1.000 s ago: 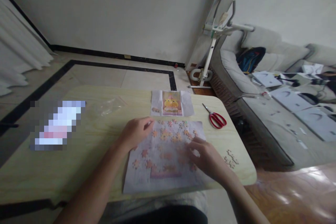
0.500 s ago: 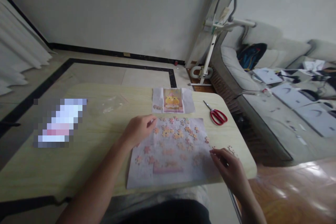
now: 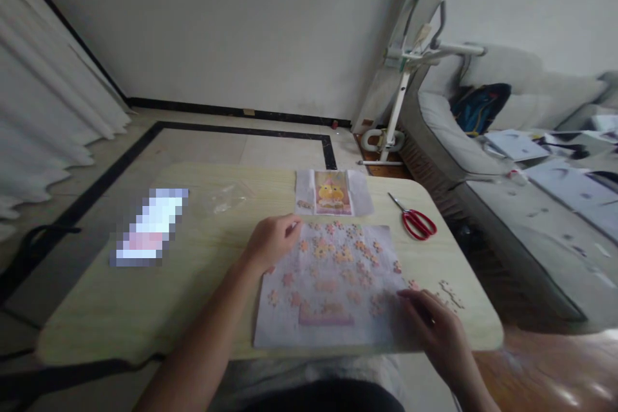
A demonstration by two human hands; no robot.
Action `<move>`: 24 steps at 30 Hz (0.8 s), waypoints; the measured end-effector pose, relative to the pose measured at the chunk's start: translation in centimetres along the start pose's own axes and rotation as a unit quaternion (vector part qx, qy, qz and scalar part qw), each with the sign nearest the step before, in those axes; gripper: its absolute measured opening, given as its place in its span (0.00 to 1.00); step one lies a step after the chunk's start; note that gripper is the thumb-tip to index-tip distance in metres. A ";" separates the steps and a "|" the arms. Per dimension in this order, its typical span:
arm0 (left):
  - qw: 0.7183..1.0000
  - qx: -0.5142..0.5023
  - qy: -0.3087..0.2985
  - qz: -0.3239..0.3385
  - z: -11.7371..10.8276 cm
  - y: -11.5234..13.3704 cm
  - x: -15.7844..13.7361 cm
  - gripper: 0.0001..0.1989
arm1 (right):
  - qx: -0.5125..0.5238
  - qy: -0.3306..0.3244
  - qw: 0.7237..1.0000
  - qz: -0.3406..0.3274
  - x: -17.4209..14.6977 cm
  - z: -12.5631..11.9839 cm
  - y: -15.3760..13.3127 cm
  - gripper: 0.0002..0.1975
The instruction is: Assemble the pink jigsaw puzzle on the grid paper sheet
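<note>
A white sheet [image 3: 333, 328] lies on the pale wooden table [image 3: 168, 296], strewn with several small pink and orange jigsaw pieces [image 3: 338, 254]. A short joined strip of pieces [image 3: 324, 317] sits near its front edge. My left hand [image 3: 271, 243] rests on the sheet's far left corner, fingers curled. My right hand [image 3: 434, 328] lies at the sheet's right edge, fingertips touching pieces there; whether it grips one I cannot tell. A reference picture [image 3: 332, 193] of a yellow figure lies just beyond the sheet.
Red-handled scissors [image 3: 416, 221] lie at the table's far right. A few loose pieces [image 3: 449, 291] sit by the right edge. A clear plastic bag [image 3: 224, 196] and a blurred patch [image 3: 149, 226] are at the left. A grey sofa [image 3: 506, 180] stands to the right.
My right hand has moved from the middle of the sheet to its right edge near the front. My left hand has stayed on the far left corner. The view shifted slightly.
</note>
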State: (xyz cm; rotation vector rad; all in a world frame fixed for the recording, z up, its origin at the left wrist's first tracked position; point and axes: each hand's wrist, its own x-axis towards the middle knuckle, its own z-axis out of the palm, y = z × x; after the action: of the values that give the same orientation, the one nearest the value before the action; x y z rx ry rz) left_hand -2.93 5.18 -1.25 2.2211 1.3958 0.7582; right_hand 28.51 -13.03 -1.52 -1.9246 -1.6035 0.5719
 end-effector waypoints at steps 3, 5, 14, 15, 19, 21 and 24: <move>1.000 0.004 0.003 -0.002 0.2 0.2 0.0 0.11 | 0.005 0.051 0.998 0.029 -0.1 0.6 1.0 0.14; 1.000 0.003 0.002 0.000 0.3 0.3 0.0 0.10 | 0.003 0.064 0.997 0.041 -0.1 1.0 1.7 0.15; 1.000 -0.010 0.006 0.005 0.0 0.6 0.1 0.10 | -0.006 0.105 0.988 0.117 0.1 1.7 2.0 0.21; 1.000 -0.012 0.005 0.007 0.0 0.6 0.1 0.10 | -0.004 0.104 0.987 0.121 0.1 1.8 1.9 0.21; 1.000 -0.015 0.004 0.012 -0.2 0.7 0.1 0.10 | -0.018 0.103 0.987 0.121 0.1 1.8 1.7 0.21; 1.000 -0.015 0.005 0.010 -0.3 0.6 0.1 0.10 | -0.033 0.107 0.988 0.109 0.0 1.9 1.9 0.21; 1.000 -0.015 0.008 0.008 -0.5 0.6 0.1 0.09 | -0.044 0.108 0.990 0.080 -0.1 2.0 2.6 0.22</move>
State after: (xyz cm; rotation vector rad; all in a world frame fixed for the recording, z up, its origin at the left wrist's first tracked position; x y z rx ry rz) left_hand -2.81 5.01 -0.48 2.2107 1.3675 0.7977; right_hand 29.10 -13.10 -4.75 -2.1152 -1.3688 0.3460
